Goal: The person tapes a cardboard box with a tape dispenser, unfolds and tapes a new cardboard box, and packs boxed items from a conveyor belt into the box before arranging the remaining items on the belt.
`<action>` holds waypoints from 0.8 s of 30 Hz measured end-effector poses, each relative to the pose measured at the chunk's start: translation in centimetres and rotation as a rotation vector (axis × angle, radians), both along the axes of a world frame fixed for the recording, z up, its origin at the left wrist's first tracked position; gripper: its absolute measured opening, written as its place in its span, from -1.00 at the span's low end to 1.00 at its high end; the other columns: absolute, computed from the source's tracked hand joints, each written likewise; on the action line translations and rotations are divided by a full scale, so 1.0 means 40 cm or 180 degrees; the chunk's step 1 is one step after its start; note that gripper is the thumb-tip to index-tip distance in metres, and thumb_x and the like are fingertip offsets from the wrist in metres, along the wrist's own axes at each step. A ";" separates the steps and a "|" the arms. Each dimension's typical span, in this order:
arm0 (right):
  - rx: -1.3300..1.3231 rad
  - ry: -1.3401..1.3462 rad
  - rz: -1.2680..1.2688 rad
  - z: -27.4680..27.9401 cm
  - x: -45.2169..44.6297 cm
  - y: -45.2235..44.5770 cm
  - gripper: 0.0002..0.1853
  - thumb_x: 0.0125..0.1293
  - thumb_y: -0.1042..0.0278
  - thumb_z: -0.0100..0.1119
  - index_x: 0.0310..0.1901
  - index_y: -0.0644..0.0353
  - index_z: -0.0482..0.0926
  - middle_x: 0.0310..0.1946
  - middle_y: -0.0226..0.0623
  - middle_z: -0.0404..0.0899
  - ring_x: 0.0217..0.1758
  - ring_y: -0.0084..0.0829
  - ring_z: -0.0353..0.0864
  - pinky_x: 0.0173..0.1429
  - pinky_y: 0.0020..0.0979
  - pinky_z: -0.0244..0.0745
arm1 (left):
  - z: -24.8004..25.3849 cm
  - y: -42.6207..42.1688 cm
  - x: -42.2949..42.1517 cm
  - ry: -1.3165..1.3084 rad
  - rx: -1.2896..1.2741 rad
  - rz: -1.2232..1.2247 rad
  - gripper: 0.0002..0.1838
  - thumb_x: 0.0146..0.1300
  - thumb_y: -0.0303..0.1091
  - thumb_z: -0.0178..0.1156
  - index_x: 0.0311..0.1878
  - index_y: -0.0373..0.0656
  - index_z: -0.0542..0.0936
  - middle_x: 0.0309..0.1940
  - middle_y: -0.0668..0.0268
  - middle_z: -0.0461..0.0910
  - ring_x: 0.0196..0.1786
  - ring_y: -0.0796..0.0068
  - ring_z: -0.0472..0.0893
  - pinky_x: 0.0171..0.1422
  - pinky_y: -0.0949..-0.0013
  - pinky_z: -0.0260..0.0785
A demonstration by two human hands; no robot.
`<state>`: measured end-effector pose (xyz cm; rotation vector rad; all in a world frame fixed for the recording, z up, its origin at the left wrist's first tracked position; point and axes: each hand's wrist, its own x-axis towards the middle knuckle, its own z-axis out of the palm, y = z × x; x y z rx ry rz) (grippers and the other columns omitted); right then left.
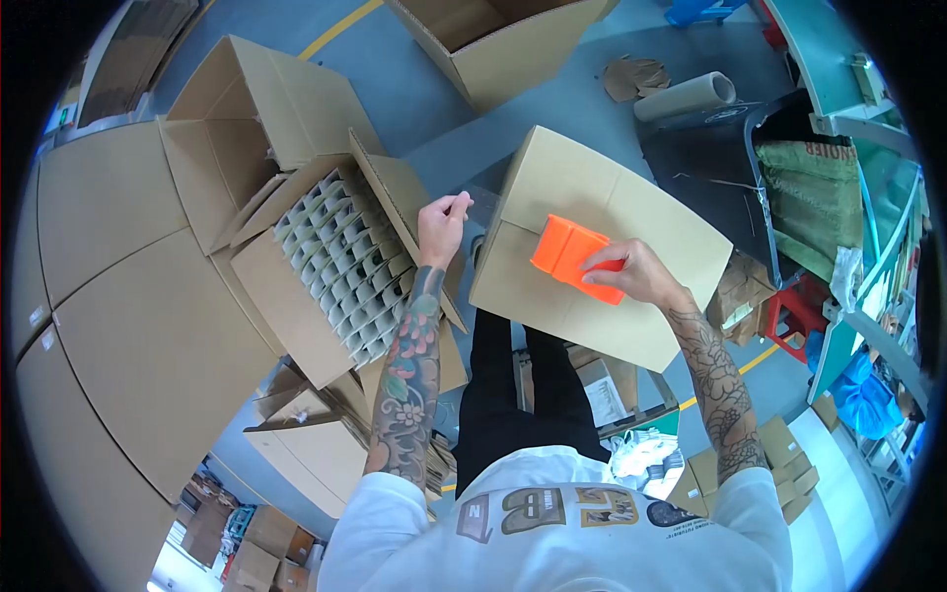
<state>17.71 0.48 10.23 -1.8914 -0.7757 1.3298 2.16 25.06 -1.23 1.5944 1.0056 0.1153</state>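
A closed cardboard box (577, 183) lies in front of me, its flaps meeting along a seam. Over its top, my right hand (636, 271) grips a bright orange plastic tape dispenser (572, 252), fingers and thumb closed on one end. My left hand (444, 229) is closed, thumb against the fingers, between that box and an open carton. A faint see-through patch shows beside the left fingertips; whether they hold it I cannot make out. The open carton (296, 296) at my left contains a grid of cardboard dividers (345, 261).
Large cardboard boxes (148, 335) are stacked at the left. Another open box (493, 49) stands ahead. At the right are a black bin (705, 183), a roll of material (686, 96), a red stool (797, 314) and a green-topped bench (829, 59).
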 end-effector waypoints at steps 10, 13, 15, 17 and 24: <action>-0.0035 -0.0285 0.0213 -0.015 -0.010 0.026 -0.85 0.04 0.44 0.35 -0.32 0.24 0.67 -0.43 -0.27 0.64 -0.35 -0.43 0.61 -0.18 -0.46 0.51 | -0.123 -0.080 0.001 -0.0009 -0.0018 0.0224 -0.67 0.22 -0.14 0.14 -0.36 -0.26 0.65 -0.61 0.22 0.57 -0.52 0.43 0.51 -0.37 0.38 0.31; -0.0003 -0.0278 0.0146 -0.016 -0.011 0.028 -0.86 0.03 0.45 0.35 -0.33 0.25 0.67 -0.44 -0.26 0.64 -0.36 -0.44 0.61 -0.18 -0.45 0.51 | -0.106 -0.089 0.018 0.0666 0.0067 -0.0309 -0.65 0.23 -0.10 0.08 -0.34 -0.23 0.62 -0.51 0.10 0.56 -0.41 0.13 0.53 -0.26 0.25 0.35; -0.0049 -0.0258 0.0140 -0.021 -0.016 0.025 -0.86 0.03 0.45 0.35 -0.34 0.26 0.67 -0.44 -0.25 0.64 -0.36 -0.44 0.61 -0.18 -0.45 0.51 | -0.108 -0.091 0.011 0.0733 0.0492 -0.0549 -0.64 0.25 -0.09 0.06 -0.34 -0.23 0.61 -0.49 0.08 0.53 -0.40 0.12 0.51 -0.24 0.25 0.33; -0.0127 -0.0231 0.0063 -0.029 -0.022 0.027 -0.87 0.03 0.46 0.35 -0.35 0.26 0.67 -0.45 -0.25 0.64 -0.36 -0.44 0.61 -0.18 -0.45 0.51 | -0.124 -0.081 -0.002 0.0856 0.1367 -0.1092 -0.61 0.28 -0.07 0.02 -0.35 -0.24 0.58 -0.46 0.05 0.47 -0.37 0.11 0.47 -0.20 0.25 0.31; -0.0053 -0.0210 0.0016 -0.025 -0.021 0.024 -0.88 0.03 0.45 0.34 -0.35 0.22 0.68 -0.46 -0.27 0.65 -0.38 -0.43 0.61 -0.19 -0.45 0.52 | -0.085 -0.063 -0.037 0.0235 0.0956 -0.0197 -0.63 0.28 -0.15 0.05 -0.44 -0.31 0.49 -0.45 0.12 0.40 -0.37 0.14 0.42 -0.21 0.26 0.27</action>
